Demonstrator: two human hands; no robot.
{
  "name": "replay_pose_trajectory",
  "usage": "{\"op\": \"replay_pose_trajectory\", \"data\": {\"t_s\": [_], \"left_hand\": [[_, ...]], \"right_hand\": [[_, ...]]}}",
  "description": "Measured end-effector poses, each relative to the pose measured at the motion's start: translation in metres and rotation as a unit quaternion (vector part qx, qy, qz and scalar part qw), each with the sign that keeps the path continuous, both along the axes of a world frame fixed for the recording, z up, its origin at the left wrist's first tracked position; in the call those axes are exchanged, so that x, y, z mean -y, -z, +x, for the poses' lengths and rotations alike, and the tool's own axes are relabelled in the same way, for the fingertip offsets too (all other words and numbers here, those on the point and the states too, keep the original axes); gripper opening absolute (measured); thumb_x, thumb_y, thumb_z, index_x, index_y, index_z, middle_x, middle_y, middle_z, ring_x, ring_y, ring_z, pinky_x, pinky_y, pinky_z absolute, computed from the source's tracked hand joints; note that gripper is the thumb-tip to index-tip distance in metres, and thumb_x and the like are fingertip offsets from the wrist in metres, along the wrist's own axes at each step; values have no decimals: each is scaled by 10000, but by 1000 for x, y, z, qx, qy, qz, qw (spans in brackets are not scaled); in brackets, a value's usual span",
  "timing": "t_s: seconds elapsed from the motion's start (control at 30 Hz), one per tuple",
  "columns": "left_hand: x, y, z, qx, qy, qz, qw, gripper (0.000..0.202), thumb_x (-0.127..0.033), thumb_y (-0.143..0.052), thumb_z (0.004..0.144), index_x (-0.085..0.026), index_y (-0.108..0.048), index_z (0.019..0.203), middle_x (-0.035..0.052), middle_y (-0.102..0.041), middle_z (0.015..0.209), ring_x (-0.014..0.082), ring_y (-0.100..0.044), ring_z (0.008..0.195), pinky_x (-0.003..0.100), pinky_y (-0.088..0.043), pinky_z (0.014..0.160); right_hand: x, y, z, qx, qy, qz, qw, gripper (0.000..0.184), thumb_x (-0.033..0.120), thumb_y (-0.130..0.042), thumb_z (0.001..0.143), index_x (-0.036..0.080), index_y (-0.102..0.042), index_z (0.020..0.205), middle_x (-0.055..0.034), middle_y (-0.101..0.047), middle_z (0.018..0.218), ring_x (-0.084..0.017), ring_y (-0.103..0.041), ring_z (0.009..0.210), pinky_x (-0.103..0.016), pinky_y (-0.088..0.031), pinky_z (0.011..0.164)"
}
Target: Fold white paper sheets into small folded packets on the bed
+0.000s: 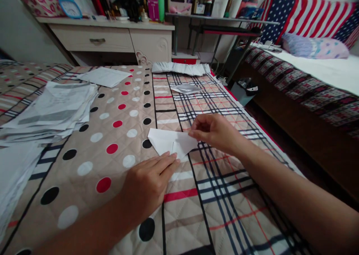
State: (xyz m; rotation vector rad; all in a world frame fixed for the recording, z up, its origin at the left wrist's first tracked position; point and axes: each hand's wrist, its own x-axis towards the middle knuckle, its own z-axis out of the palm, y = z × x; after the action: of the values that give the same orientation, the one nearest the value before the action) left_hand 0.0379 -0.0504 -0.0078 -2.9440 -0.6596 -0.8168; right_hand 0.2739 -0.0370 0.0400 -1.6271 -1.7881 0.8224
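Observation:
A folded piece of white paper (164, 138) lies on the patterned bedspread (179, 217) before me, its lower edge narrowing between slanted sides. My left hand (150, 178) rests with its fingers stretched out, the fingertips pressing on the paper's lower edge. At the paper's right corner, my right hand (211, 131) pinches the sheet between thumb and forefinger, the other fingers curled in. Beyond them on the bedspread sits another small folded paper (186, 88), apart from both hands.
To the left is a thick stack of printed sheets (53, 105), with more white paper (17, 176) nearer me and a thin pile (105, 76) farther off. A row of folded papers (181, 68) lines the far edge. A dresser (109, 39) stands beyond; a bin (245, 90) is at right.

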Motion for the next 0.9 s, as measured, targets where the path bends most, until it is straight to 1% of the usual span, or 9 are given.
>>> {"op": "replay_pose_trajectory", "data": {"t_s": [0.07, 0.13, 0.2, 0.3, 0.43, 0.53, 0.63, 0.77, 0.9], "left_hand": [[0, 1, 0, 5, -1, -1, 1000, 386, -39, -440, 818, -143, -704, 1079, 72, -730, 1108, 251, -708, 987, 397, -629, 767], [0, 2, -1, 12, -3, -7, 1000, 383, -42, -441, 820, -139, -702, 1083, 71, -727, 1118, 245, -707, 988, 388, -628, 768], [-1, 1, -2, 18, 1, -30, 999, 396, -33, -448, 812, -144, -696, 1100, 65, -717, 1145, 233, -700, 1012, 380, -622, 793], [-8, -1, -6, 32, 3, -102, 994, 349, -72, -508, 822, -195, -707, 1082, 33, -723, 1134, 200, -705, 997, 356, -608, 819], [-25, 1, -10, 80, -3, -202, 976, 206, -186, -603, 865, -242, -737, 1011, 10, -760, 1012, 179, -716, 952, 341, -579, 861], [-37, 6, -10, 119, -12, -259, 958, 201, -168, -613, 863, -254, -749, 983, 2, -763, 995, 170, -720, 935, 315, -576, 860], [-42, 11, -8, 150, -28, -308, 939, 192, -146, -630, 841, -244, -760, 942, 4, -767, 970, 161, -726, 892, 291, -583, 846], [-41, 13, -6, 159, -43, -321, 933, 152, -166, -688, 800, -240, -762, 910, 3, -769, 942, 159, -725, 864, 284, -583, 825], [-39, 13, -8, 145, -53, -287, 945, 134, -185, -732, 771, -227, -750, 897, 19, -759, 1008, 179, -713, 934, 321, -563, 872]], "right_hand": [[8, 8, -19, 33, -58, 16, 998, 33, 168, -616, 791, 161, -640, 769, 4, -626, 678, -99, -529, 588, -211, -375, 554], [13, 17, -33, 71, -80, 35, 994, 103, 88, -586, 776, 152, -660, 806, -14, -643, 739, -108, -546, 639, -215, -386, 599], [14, 25, -39, 96, -79, 48, 991, 118, 71, -580, 778, 147, -664, 814, -29, -647, 774, -120, -554, 675, -221, -388, 620], [11, 28, -40, 119, -70, 48, 989, 91, 86, -597, 791, 153, -658, 787, -31, -647, 778, -129, -560, 689, -227, -384, 633], [10, 26, -40, 134, -59, 43, 988, 81, 100, -606, 806, 165, -646, 780, -19, -643, 780, -122, -556, 675, -227, -371, 619], [11, 26, -40, 132, -49, 29, 990, 19, 171, -661, 800, 179, -644, 799, -8, -637, 777, -119, -554, 661, -228, -360, 596], [13, 27, -41, 139, -41, 15, 989, 101, 246, -717, 774, 193, -649, 826, 1, -641, 785, -123, -565, 671, -234, -357, 596], [17, 26, -46, 173, -40, 17, 984, 171, 319, -753, 746, 213, -654, 837, 2, -657, 816, -133, -565, 690, -244, -336, 591], [21, 23, -51, 201, -42, 9, 979, 159, 337, -742, 764, 217, -642, 793, 10, -659, 802, -129, -554, 669, -251, -299, 570]]}}
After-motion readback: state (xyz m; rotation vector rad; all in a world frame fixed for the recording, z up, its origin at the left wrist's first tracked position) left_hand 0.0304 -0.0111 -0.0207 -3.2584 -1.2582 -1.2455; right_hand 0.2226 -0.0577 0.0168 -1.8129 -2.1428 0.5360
